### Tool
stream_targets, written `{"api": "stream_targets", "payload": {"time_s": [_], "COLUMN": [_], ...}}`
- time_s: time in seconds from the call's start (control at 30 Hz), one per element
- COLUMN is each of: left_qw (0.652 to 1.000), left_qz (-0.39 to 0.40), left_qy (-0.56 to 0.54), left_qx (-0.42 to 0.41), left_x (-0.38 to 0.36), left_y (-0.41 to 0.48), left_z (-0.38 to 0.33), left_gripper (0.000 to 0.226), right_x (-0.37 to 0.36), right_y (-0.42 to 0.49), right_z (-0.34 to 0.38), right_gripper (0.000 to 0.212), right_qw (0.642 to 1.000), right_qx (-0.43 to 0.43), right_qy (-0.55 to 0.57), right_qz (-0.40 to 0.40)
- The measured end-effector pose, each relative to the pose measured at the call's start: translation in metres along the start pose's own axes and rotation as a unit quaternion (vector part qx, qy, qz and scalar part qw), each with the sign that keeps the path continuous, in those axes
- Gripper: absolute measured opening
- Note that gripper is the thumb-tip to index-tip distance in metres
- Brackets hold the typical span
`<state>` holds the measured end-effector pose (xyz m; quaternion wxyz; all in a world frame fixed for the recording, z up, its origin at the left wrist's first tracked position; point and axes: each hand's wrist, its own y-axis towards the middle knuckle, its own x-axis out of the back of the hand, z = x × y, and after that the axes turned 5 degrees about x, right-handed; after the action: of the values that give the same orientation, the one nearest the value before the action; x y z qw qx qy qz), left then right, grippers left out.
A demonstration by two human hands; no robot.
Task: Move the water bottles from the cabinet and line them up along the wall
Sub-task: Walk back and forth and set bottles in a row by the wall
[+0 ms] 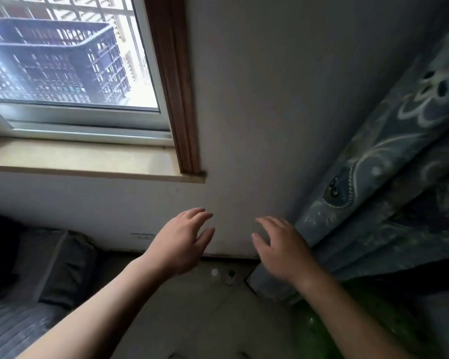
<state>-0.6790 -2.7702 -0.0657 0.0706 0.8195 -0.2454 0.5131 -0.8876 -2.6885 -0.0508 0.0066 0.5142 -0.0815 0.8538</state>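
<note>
Our two bare arms
We see the left hand (179, 244) and its bare forearm (101, 307) at lower left of the frame, the right hand (283, 251) likewise at lower right.

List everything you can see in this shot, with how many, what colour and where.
crate: one, dark blue, outside the window, top left
window: one, white frame, top left
trim: one, brown wood, along the window's right edge
sill: one, beige, under the window
wall: one, grey-white, centre
curtain: one, blue-grey with a floral pattern, right
bottles: apparently two, one white cap and one dark, on the floor at the wall's foot; blurred
cushion: one, dark grey, lower left
green thing: one, bottom right; cannot tell what it is
left hand: open, empty, in front of the wall
right hand: open, empty, beside the curtain
</note>
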Motion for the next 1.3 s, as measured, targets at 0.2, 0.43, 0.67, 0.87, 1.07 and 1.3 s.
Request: {"api": "stream_targets", "payload": {"time_s": [0.2,0.43,0.67,0.87,1.07,1.3], "left_qw": [0.999,0.996,0.995,0.994,0.987,0.977], "left_qz": [-0.041,-0.078,-0.085,-0.086,-0.074,-0.057], "left_qy": [0.009,0.013,0.043,0.053,0.081,0.090], "left_qx": [0.015,0.031,0.016,-0.039,-0.118,-0.184], "left_x": [0.045,0.065,0.080,0.093,0.105,0.109], "left_y": [-0.020,-0.039,-0.048,-0.059,-0.079,-0.106], "left_z": [-0.043,-0.071,-0.080,-0.064,-0.048,-0.040], "left_gripper": [0.046,0.047,0.052,0.050,0.047,0.047], "right_x": [0.056,0.085,0.098,0.092,0.076,0.051], "right_y": [-0.020,-0.039,-0.053,-0.075,-0.107,-0.157], "right_z": [0.025,0.040,0.047,0.067,0.097,0.119], "right_gripper": [0.051,0.045,0.052,0.058,0.060,0.059], "right_qw": [0.998,0.992,0.990,0.987,0.983,0.973], "right_qx": [0.032,0.046,0.015,-0.031,-0.077,-0.152], "right_qy": [-0.050,-0.110,-0.125,-0.125,-0.119,-0.100], "right_qz": [-0.023,-0.035,-0.063,-0.096,-0.115,-0.141]}}
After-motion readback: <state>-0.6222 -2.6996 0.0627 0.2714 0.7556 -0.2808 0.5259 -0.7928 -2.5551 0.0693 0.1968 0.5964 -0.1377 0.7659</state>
